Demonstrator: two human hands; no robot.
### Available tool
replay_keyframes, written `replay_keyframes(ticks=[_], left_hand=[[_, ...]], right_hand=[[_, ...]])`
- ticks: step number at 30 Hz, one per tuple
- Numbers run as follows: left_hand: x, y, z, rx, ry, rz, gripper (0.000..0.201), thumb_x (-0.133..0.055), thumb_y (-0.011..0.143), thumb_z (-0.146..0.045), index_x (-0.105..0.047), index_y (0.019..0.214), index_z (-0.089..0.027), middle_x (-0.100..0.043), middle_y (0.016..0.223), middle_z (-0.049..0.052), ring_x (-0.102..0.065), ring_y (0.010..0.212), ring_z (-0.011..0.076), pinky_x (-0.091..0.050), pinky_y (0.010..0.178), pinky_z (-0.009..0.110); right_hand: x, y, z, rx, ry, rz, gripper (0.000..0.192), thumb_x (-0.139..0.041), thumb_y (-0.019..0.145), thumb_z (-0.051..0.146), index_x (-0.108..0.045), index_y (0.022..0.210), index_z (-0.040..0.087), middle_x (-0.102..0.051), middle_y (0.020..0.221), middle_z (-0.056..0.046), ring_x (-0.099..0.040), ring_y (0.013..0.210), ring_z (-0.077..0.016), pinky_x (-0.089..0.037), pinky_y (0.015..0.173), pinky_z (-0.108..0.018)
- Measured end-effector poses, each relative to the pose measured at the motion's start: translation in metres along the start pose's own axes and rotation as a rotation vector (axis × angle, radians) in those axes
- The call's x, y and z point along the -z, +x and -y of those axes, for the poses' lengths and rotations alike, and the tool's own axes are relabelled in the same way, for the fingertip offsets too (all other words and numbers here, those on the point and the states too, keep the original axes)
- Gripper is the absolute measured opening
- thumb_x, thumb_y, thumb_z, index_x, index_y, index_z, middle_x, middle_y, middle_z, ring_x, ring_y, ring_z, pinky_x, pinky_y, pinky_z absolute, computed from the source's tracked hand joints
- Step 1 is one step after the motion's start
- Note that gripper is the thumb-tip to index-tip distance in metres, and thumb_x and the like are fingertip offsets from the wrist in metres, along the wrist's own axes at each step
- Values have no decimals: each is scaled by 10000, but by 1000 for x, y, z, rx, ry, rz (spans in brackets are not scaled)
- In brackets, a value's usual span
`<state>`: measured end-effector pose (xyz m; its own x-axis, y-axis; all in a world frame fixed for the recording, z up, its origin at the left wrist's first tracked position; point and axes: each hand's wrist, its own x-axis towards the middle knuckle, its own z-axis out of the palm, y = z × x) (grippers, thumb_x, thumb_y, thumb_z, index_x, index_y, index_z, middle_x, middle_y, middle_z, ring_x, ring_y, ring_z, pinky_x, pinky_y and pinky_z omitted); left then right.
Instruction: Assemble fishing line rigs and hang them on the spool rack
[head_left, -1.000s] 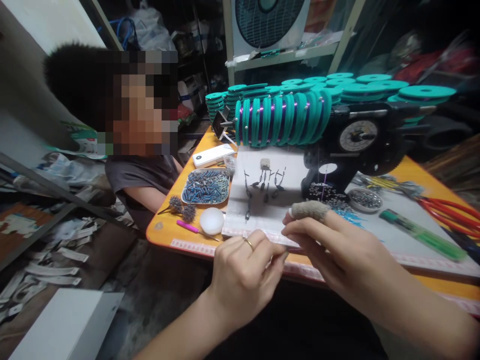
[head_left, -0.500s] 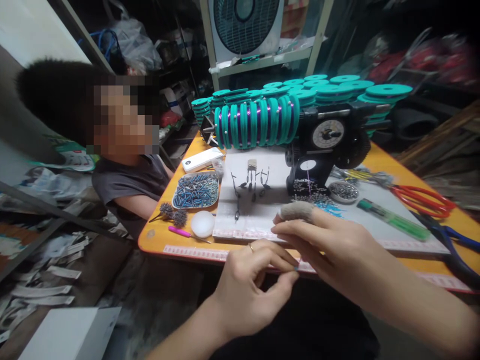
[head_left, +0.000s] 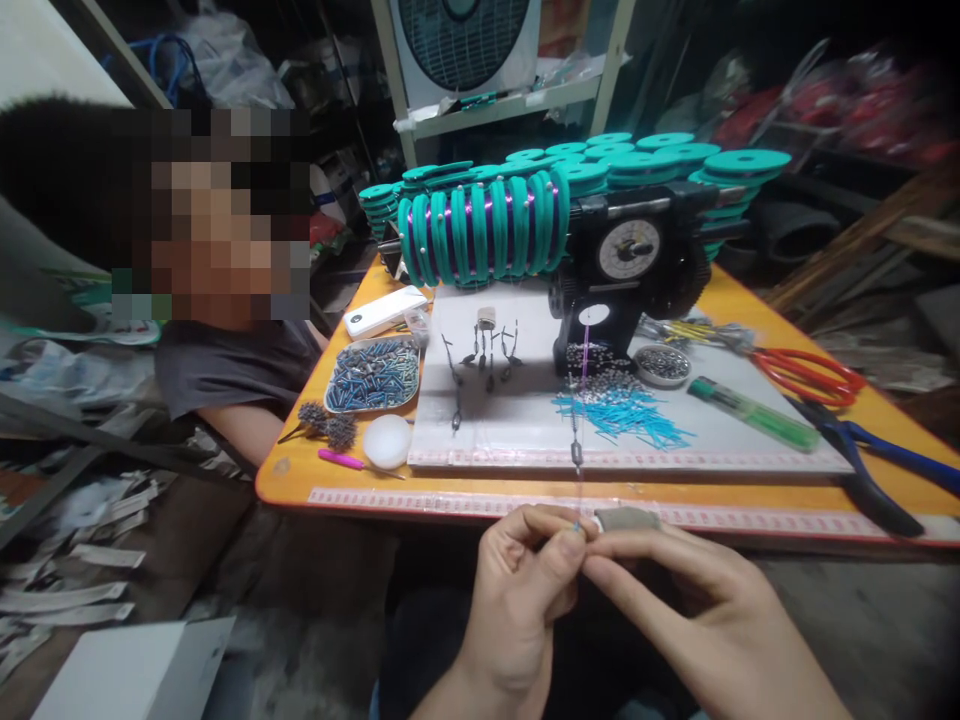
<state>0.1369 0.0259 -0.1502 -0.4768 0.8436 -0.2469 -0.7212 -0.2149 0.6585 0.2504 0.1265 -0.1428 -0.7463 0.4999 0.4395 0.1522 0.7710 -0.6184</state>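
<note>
My left hand [head_left: 525, 580] is closed in a pinch in front of the table's front edge. A tiny blue piece [head_left: 577, 526] shows between its thumb and forefinger. Touching those fingertips, my right hand [head_left: 675, 580] is pinched too, with a grey cover [head_left: 628, 518] on one finger; what it grips is hidden. A thin purple line [head_left: 586, 350] comes down from the black winding machine [head_left: 626, 250] to a small dark metal swivel [head_left: 577, 453], then on to my fingers. Thin light-blue sticks [head_left: 637, 422] lie scattered on the white board [head_left: 517, 430] beyond.
Teal spools [head_left: 487, 235] fill the machine and the table behind. Left are a tray of metal pieces [head_left: 375, 375], a white dome [head_left: 387, 442], a pink-handled tool [head_left: 341, 459] and a seated person [head_left: 225, 370]. Right are a green tube [head_left: 754, 412], red-handled scissors [head_left: 810, 375] and blue-handled pliers [head_left: 877, 470].
My right hand has drawn down and back from above the board to meet the left fingertips. The swivel and line now show in front of the machine. The view has shifted slightly right.
</note>
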Motion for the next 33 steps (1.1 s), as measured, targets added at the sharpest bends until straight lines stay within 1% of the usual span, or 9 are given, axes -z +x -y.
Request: replay_keyframes(ticks=[3,7,12,16,20,24,28,30,33], left_hand=[[1,0,-8,-84,169,35,291,-821,793,-360,-668,734,-119,-635,894,43,-419,524,1,-240,461,158],[3,-1,-24,-453,697,64,143,-731,854,-220,-685,751,-132,-587,910,58,-532,682,72,-383,529,158],[2,-7,-42,-1016,1281,119,79,-651,864,-54,-673,854,-128,-599,904,62,-618,674,91,-493,589,195],[-1,-7,-47,-1231,1471,115,97,-618,884,-21,-663,890,-107,-599,874,65,-628,623,94,-517,601,227],[-4,-2,-44,-1324,1501,109,132,-639,878,-19,-669,963,-115,-654,888,73,-682,703,138,-543,653,262],[-6,3,-43,-1398,1537,107,125,-648,867,-25,-662,949,-118,-699,885,72,-689,709,155,-532,650,283],[-5,9,-48,-1470,1617,274,148,-637,864,-19,-661,991,-90,-761,988,81,-701,707,154,-465,579,300],[-4,10,-46,-1400,1552,317,134,-629,861,-12,-655,955,-104,-765,950,65,-701,725,151,-441,569,291],[-2,8,-31,-977,1185,219,88,-663,848,-55,-646,817,-135,-723,865,53,-667,732,126,-388,514,224]], right_hand=[[3,-5,2,162,-92,-140,171,-675,834,125,-708,988,192,-705,1044,-27,-687,982,-82,-565,900,-133],[12,-2,1,374,-131,-158,413,-624,816,54,-670,1197,208,-609,1329,-63,-583,1284,-188,-500,1139,-321],[26,30,4,238,40,187,378,-545,935,265,-623,1305,267,-718,1055,-1,-697,1019,-134,-585,1009,-254],[36,58,7,401,-26,279,260,-504,940,216,-686,1124,246,-700,976,-14,-677,859,-89,-588,819,-162],[40,78,13,513,-126,203,253,-435,920,83,-649,1015,180,-638,1051,-64,-601,727,-21,-495,630,-85],[38,98,22,484,-116,261,142,-489,912,84,-611,922,156,-585,923,-29,-516,624,13,-401,533,-63],[33,108,23,444,-129,290,172,-494,892,59,-623,837,158,-545,778,4,-491,559,5,-362,492,-88],[34,102,22,465,-195,232,153,-521,903,91,-646,865,171,-566,788,3,-522,568,-13,-381,506,-123],[42,80,19,495,-342,-30,165,-545,938,169,-669,1042,201,-640,897,-13,-611,684,-39,-440,602,-154]])
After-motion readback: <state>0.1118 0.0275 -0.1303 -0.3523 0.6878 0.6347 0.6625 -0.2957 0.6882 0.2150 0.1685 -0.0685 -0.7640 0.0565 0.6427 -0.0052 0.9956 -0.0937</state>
